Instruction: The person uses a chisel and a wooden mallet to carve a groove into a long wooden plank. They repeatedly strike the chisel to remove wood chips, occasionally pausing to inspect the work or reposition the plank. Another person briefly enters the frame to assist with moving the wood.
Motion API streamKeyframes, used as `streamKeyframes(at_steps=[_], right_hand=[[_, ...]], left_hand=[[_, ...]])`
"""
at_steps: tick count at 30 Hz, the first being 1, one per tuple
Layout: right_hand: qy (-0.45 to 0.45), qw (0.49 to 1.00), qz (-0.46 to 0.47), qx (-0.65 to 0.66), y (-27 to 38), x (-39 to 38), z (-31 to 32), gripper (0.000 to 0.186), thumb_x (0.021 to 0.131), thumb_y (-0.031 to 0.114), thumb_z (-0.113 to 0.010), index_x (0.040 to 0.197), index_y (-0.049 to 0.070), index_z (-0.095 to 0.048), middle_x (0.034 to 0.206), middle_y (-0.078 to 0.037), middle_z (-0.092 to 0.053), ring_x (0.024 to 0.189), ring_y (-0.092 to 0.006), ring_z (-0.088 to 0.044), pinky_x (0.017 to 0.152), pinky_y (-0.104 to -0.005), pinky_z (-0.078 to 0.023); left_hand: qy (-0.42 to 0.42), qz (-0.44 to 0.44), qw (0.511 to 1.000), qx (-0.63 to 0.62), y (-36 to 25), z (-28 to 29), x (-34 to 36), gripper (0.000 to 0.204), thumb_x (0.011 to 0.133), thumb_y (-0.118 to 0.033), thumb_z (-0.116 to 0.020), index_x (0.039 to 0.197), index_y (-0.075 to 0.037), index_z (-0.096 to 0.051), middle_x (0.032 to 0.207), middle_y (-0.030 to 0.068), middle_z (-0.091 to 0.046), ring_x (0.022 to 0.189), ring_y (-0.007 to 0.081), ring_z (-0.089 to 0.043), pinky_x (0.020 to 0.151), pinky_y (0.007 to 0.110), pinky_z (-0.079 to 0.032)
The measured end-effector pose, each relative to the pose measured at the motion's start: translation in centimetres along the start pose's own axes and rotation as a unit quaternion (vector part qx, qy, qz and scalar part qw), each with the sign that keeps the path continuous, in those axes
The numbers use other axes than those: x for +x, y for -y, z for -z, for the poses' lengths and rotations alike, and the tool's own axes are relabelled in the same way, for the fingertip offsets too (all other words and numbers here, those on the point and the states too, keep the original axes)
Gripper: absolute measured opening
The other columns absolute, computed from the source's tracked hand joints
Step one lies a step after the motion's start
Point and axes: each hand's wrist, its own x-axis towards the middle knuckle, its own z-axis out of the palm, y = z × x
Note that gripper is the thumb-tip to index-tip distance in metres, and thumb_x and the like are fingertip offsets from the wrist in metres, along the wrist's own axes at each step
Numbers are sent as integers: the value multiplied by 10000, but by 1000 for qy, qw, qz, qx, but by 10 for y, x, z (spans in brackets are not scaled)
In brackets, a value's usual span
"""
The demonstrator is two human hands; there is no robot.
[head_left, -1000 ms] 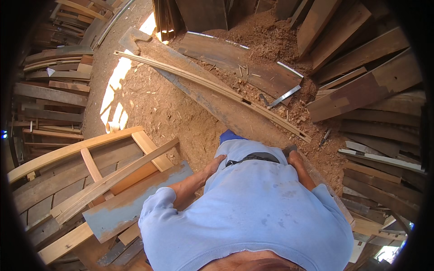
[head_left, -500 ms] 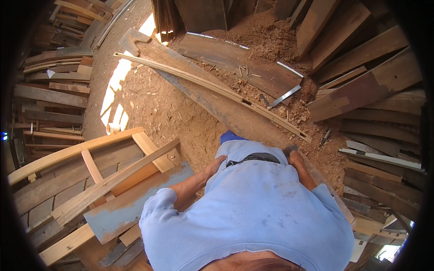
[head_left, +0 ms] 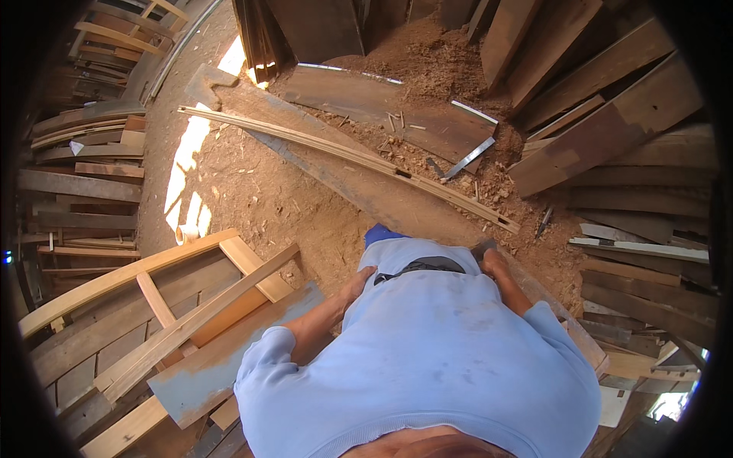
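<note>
The person's left hand [head_left: 362, 281] lies against the side of the body at the hip, its fingers partly lost behind the light blue shirt [head_left: 458, 343], so I cannot tell how far its grip is open or whether it has hold of anything. The right hand [head_left: 492, 263] is on the other side of the body, just beside a small dark piece [head_left: 482, 248]; its fingertips are hidden too, and whether this grip is closed on that piece cannot be told. Beyond both hands, a long slotted strip [head_left: 385, 166] of pale wood lies slantwise on a wide plank [head_left: 263, 108] — its near end toward the right hand but apart from it, its far end up to the left. A blue cloth [head_left: 382, 234] shows just past the shirt, near the plank's edge. Farther off, a metal square [head_left: 467, 158] lies at the edge of a broad brown board [head_left: 450, 141], with shavings around it. A dark slim tool [head_left: 544, 221] rests on the ground to the right of the strip. At the left stand a pale wooden frame [head_left: 126, 271] and a blue-painted board [head_left: 187, 389] — both well apart from the strip.
</note>
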Motion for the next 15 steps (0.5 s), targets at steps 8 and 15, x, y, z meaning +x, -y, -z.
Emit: streamKeyframes(at_steps=[8,15], right_hand=[[68,997,-21,8,3,0,10,430,807,275,-750,1118,-22,-730,1231,-265,-673,1184,-385,-651,963,-444,-537],[47,999,-17,6,2,0,8,454,802,284,-756,1130,-27,-723,1243,-267,-666,1194,-389,-644,967,-448,-533]], left_hand=[[37,-38,998,-27,16,13,24,478,976,-496,-541,1145,-65,-660,1007,72,-678,854,188,-599,827,335,-501],[7,-21,1000,-4,7,3,4,444,989,-480,-534,1103,-72,-669,976,50,-681,843,170,-594,815,337,-498]])
